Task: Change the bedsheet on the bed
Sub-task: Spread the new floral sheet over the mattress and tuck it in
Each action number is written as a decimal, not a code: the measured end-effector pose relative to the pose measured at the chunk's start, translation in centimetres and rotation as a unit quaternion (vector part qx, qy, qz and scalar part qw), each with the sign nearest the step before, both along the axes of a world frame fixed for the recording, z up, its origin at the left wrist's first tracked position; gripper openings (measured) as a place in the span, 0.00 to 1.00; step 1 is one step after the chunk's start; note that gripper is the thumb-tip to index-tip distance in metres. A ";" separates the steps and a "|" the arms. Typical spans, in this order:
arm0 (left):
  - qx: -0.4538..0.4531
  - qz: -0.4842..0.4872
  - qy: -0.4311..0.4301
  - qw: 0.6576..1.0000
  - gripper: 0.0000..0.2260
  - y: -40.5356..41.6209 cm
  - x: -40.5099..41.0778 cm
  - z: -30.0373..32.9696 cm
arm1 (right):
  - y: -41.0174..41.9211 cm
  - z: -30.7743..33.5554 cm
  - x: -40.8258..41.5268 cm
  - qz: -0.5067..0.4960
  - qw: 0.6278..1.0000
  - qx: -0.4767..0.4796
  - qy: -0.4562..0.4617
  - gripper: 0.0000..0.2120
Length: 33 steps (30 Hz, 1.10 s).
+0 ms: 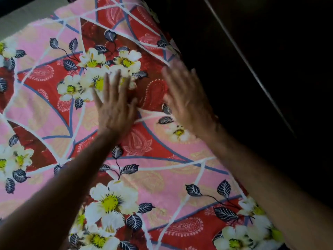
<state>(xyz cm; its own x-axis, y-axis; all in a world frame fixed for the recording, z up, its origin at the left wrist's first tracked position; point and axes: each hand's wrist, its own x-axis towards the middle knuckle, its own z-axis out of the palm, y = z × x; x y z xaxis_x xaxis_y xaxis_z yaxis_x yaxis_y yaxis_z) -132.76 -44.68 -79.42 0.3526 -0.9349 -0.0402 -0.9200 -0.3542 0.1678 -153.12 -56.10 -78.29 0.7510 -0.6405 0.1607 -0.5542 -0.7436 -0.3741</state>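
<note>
A pink and red bedsheet [54,109] with white flowers, dark leaves and white-blue lines covers the bed across most of the head view. My left hand [115,103] lies flat on the sheet near the middle, fingers straight and spread, pressing on the cloth. My right hand [187,98] is flat too, fingers straight and blurred, on the sheet close to the bed's right edge. A small crease in the cloth runs between the two hands. Neither hand holds anything.
The bed's right edge [180,56] runs diagonally from top centre to bottom right. Beyond it is a very dark area with a thin pale line [252,69] across it. A strip of pale wall or headboard [27,15] shows at the top left.
</note>
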 end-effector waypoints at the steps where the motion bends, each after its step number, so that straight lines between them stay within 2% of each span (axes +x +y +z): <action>1: 0.017 0.004 0.007 1.000 0.29 0.2 1.3 -0.3 | 3.5 0.3 -0.9 0.098 0.994 -0.030 0.036 0.30; 3: 0.044 -0.014 0.009 0.999 0.30 0.6 2.7 -0.9 | 9.8 0.0 -3.4 0.249 0.960 -0.062 0.115 0.30; 4: 0.050 -0.028 0.004 0.998 0.31 0.9 2.7 -1.1 | 11.2 -0.6 -4.8 0.249 0.957 -0.061 0.135 0.30; 5: 0.054 -0.042 0.001 0.998 0.31 1.1 2.6 -1.3 | 11.3 -1.4 -6.0 0.200 0.969 -0.056 0.137 0.31; 7: 0.055 -0.079 -0.004 0.995 0.32 1.7 1.7 -1.1 | 9.9 -2.6 -7.3 -0.037 0.990 -0.032 0.136 0.31; 9: 0.060 -0.140 -0.009 0.988 0.33 2.8 0.1 -0.7 | 7.9 -2.3 -7.7 -0.256 0.957 0.021 0.135 0.32; 11: 0.058 -0.223 -0.029 0.973 0.33 4.7 -2.2 -0.6 | 8.1 -1.7 -7.5 -0.319 0.938 0.041 0.131 0.33; 13: 0.048 -0.303 -0.043 0.951 0.33 7.2 -5.0 -0.9 | 11.0 -1.0 -8.1 -0.268 0.956 0.020 0.120 0.33; 15: 0.036 -0.349 -0.050 0.935 0.32 9.3 -7.2 -1.5 | 17.3 0.2 -9.8 -0.131 0.979 -0.002 0.156 0.32; 17: 0.025 -0.360 -0.044 0.932 0.31 9.9 -8.0 -1.8 | 24.8 1.4 -12.2 -0.018 0.975 0.011 0.222 0.32; 18: 0.024 -0.357 -0.040 0.933 0.31 9.8 -7.9 -1.7 | 27.5 1.6 -13.2 -0.003 0.972 0.019 0.232 0.32; 23: 0.068 -0.332 -0.019 0.941 0.29 8.7 -9.5 -1.1 | 34.5 1.9 -17.9 -0.066 0.974 0.049 0.209 0.32; 25: 0.071 -0.338 -0.019 0.938 0.30 8.2 -12.1 -0.5 | 36.5 1.6 -19.6 -0.204 0.961 0.061 0.179 0.32; 27: 0.064 -0.393 -0.044 0.916 0.30 8.0 -15.4 -0.5 | 38.0 0.1 -21.3 -0.384 0.915 0.089 0.083 0.33; 28: 0.059 -0.431 -0.053 0.899 0.30 8.0 -17.0 -0.4 | 38.3 -0.9 -21.8 -0.464 0.874 0.139 -0.018 0.33; 29: 0.050 -0.476 -0.061 0.876 0.29 8.4 -19.1 -0.5 | 38.7 -2.0 -22.3 -0.540 0.803 0.206 -0.144 0.33; 30: 0.040 -0.516 -0.065 0.853 0.29 8.7 -21.2 -0.5 | 39.0 -3.2 -22.7 -0.600 0.708 0.270 -0.256 0.33; 32: 0.027 -0.580 -0.068 0.811 0.28 9.5 -25.4 -0.2 | 40.4 -5.8 -23.2 -0.690 0.518 0.345 -0.370 0.29; 33: 0.025 -0.600 -0.070 0.796 0.29 9.9 -27.2 0.1 | 41.3 -6.8 -23.0 -0.710 0.449 0.361 -0.404 0.26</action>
